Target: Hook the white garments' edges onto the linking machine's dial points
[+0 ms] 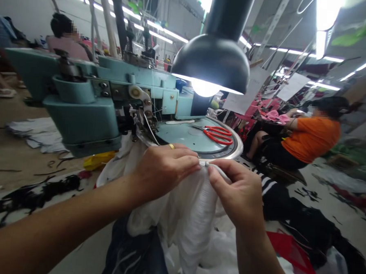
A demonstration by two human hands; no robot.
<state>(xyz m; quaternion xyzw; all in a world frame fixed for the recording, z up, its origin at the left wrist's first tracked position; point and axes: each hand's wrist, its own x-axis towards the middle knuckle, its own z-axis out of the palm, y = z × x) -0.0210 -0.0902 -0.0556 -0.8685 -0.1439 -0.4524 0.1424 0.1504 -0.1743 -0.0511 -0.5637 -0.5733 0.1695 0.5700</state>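
Observation:
White knitted fabric hangs in folds from the front rim of a round teal dial on a sewing-type machine. My left hand, with a gold ring, has its fingers pressed together on the fabric's upper edge at the rim. Just to the right, my right hand pinches the same edge between thumb and forefinger. A short ribbed stretch of fabric shows between the fingertips. On the dial lie red-handled scissors and a slim pale tool.
A dark lamp shines low over the dial. Black fabric and a red container sit at the right. One person in orange sits to the right, another behind the machine. White pieces lie on the floor.

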